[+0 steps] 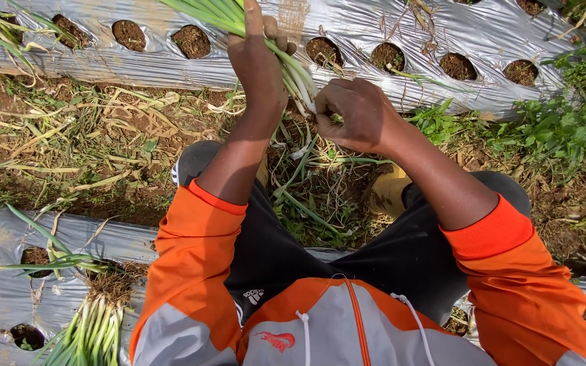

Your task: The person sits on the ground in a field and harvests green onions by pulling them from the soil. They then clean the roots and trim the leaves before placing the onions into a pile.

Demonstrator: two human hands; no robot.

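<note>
My left hand (259, 57) grips a bunch of green onions (291, 68) by the stalks, their green leaves running up and left out of view and their white ends pointing down right. My right hand (354, 115) is closed around the white ends of the bunch, fingers pinched on the base; what is between the fingertips is hidden. Both arms wear orange sleeves pushed up to the elbow. I squat over a soil furrow between two plastic-covered beds.
A silver plastic mulch bed (374, 27) with round soil-filled holes runs across the top. Another mulch strip (8, 291) lies at lower left, with a bundle of pulled green onions (96, 329) on it. Dry leaves and weeds (564, 135) cover the furrow.
</note>
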